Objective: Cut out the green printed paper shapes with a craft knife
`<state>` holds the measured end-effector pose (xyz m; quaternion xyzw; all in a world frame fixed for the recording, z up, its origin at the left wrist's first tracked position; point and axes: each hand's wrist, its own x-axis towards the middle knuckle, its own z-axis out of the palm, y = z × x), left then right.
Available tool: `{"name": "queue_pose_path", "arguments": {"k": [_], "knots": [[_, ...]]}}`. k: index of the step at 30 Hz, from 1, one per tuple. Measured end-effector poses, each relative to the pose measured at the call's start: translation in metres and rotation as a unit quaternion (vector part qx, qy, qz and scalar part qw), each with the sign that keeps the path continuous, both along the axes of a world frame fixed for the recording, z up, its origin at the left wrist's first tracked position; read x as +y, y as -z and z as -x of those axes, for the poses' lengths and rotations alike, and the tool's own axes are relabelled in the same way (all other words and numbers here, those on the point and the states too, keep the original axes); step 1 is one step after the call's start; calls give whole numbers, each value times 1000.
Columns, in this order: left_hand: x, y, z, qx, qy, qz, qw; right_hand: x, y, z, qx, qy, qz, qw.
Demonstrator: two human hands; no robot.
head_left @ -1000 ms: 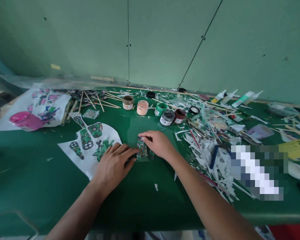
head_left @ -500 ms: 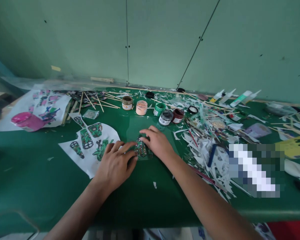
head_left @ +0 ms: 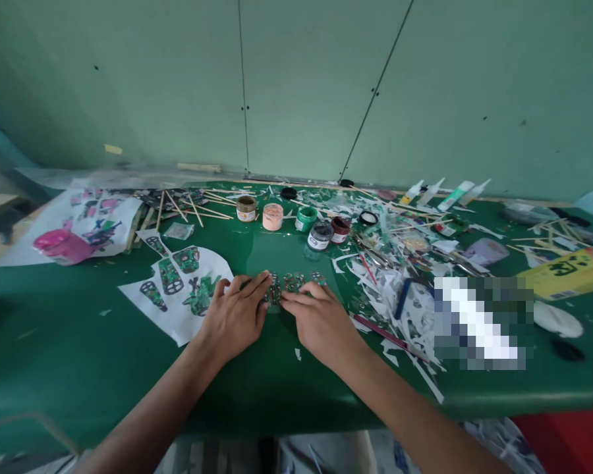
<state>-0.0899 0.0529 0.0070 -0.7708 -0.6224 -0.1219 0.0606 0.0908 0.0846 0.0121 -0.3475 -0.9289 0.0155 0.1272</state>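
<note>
Far left of the left fingers: a pink bottle [head_left: 64, 246], overlapping a printed sheet [head_left: 29, 238]. Just left of the same fingers: white paper [head_left: 175, 322] bearing green-patterned shapes [head_left: 170, 273]. Left hand [head_left: 237, 309]: fingers extended and close together, tips at the left side of the mottled pieces; whether thumb and fingers pinch anything cannot be told. Mottled pieces [head_left: 275, 289]: between and just beyond the fingertips of both hands, on a clear sheet [head_left: 271, 253]. Farther beyond the fingertips: five paint jars [head_left: 305, 222], brown, peach, green, grey and dark red. Right hand [head_left: 321, 322]: fingers bent, tips lowered at the mottled pieces; any grip is likewise indeterminable. Right of the right fingers: pale scraps [head_left: 381, 289], heaped.
</note>
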Motion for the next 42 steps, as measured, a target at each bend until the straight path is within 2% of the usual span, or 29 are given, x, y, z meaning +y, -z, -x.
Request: {"name": "queue_pose_path", "arguments": {"k": [5,8,9,11,13,14,16,17,18,19,20,21,23,25,27,29,32,34,37,39,40,41,42], "knots": [[1,2,1,18,-9,5,1000,-2,-7,7,48,4,9,999],[3,1,3,25,-11,3,1000,-39,-8,-4,92,-12,25,995],[4,0,3,26,-9,1,1000,-60,-2,-9,117,-28,23,992],[3,-2,3,30,-1,-4,1000,-105,26,-18,145,-87,29,985],[2,-6,3,35,14,-10,999,-144,67,-29,149,-210,10,966],[1,-7,3,37,21,-14,999,-156,89,-38,123,-247,27,961],[-1,-11,2,40,31,-25,998,-163,123,-63,64,-213,80,972],[-2,-12,2,40,33,-32,998,-159,133,-80,39,-188,122,974],[-3,-13,2,39,34,-39,998,-152,139,-98,23,-91,159,983],[-4,-15,1,37,33,-46,998,-142,140,-118,10,40,180,983],[-4,-15,1,34,31,-54,997,-133,139,-137,-3,184,191,964],[-5,-16,1,30,29,-61,997,-125,136,-155,-8,247,191,950],[-6,-18,2,21,23,-74,997,-117,132,-183,-11,312,197,929],[-6,-18,2,13,18,-85,996,-120,132,-197,-5,340,213,916],[-7,-18,3,5,14,-95,995,-130,131,-198,4,334,231,914],[-7,-18,3,-2,11,-102,995,-140,122,-190,13,314,241,918],[-5,-19,2,-11,3,-110,994,-149,94,-170,42,266,233,934],[-7,-21,2,-16,-6,-117,993,-153,71,-155,73,197,242,947],[-19,-25,5,-22,-31,-135,990,-159,50,-142,103,80,193,973],[-35,-27,10,-24,-58,-150,987,-157,44,-152,116,33,127,985],[-45,-27,13,-23,-74,-155,985,-151,42,-163,127,35,87,987],[-56,-27,16,-21,-90,-157,983,-140,40,-178,141,59,49,987],[-66,-25,19,-18,-117,-158,980,-126,37,-196,156,112,20,981]]}}
